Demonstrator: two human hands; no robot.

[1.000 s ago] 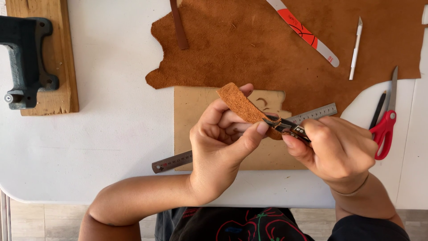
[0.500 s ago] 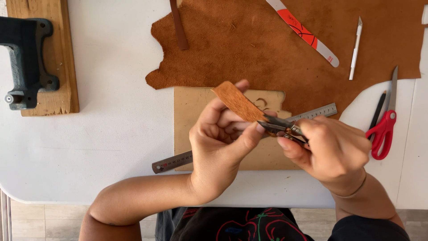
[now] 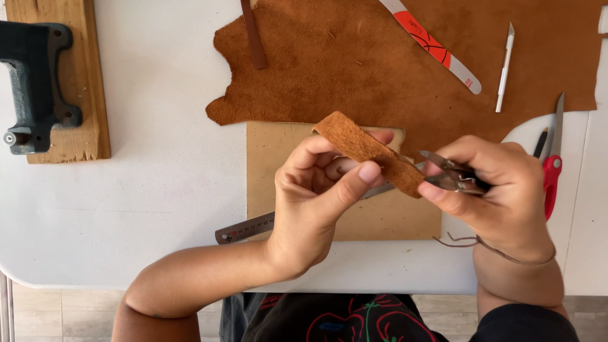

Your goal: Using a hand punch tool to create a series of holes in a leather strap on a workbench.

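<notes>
While the left hand (image 3: 310, 202) pinches a tan suede strip (image 3: 370, 154) between thumb and curled fingers (image 3: 354, 180), the strip slants down to the right, its lower end just beside the right hand (image 3: 497, 190). That hand's fingers are closed around a small pair of metal snips (image 3: 446, 172), whose blades point left toward the strip's end; whether the blades touch the suede cannot be told. A thin brown thread (image 3: 462, 240) hangs at the right wrist.

Beneath both hands lies a flat tan board (image 3: 285, 183) on the white desk (image 3: 158, 190), with a steel ruler (image 3: 244, 228) running aslant under the left hand. Beyond the fingers spreads a large brown suede hide (image 3: 380, 63), bearing a dark leather strap (image 3: 253, 35), a white and red flat tool (image 3: 434, 44) and a slim white craft knife (image 3: 505, 69). Just right of the right hand lie red-handled scissors (image 3: 551, 177) and a dark pencil (image 3: 539, 142). Far left of the left hand, a dark cast-iron clamp (image 3: 35, 85) sits on a wooden block (image 3: 88, 82).
</notes>
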